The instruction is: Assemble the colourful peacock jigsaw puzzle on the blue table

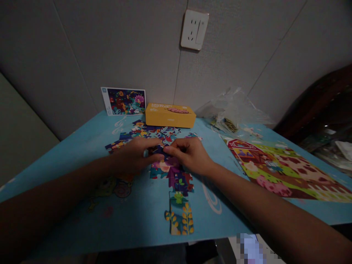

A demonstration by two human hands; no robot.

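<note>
My left hand (pixel 134 156) and my right hand (pixel 188 154) meet over the middle of a blue table (pixel 82 146). Both pinch the same dark blue puzzle piece (pixel 158 149) between thumb and fingers. Just below them lies a joined strip of colourful puzzle pieces (pixel 177 194) that runs toward me. Several loose pieces (pixel 154 131) are spread on the table beyond my hands.
A yellow box (pixel 169 115) stands at the back, with a reference picture card (pixel 124 101) leaning on the wall to its left. A finished farm puzzle (pixel 286 168) lies at the right. Crumpled clear plastic bags (pixel 233 110) sit behind it. A wall socket (pixel 194 29) is above.
</note>
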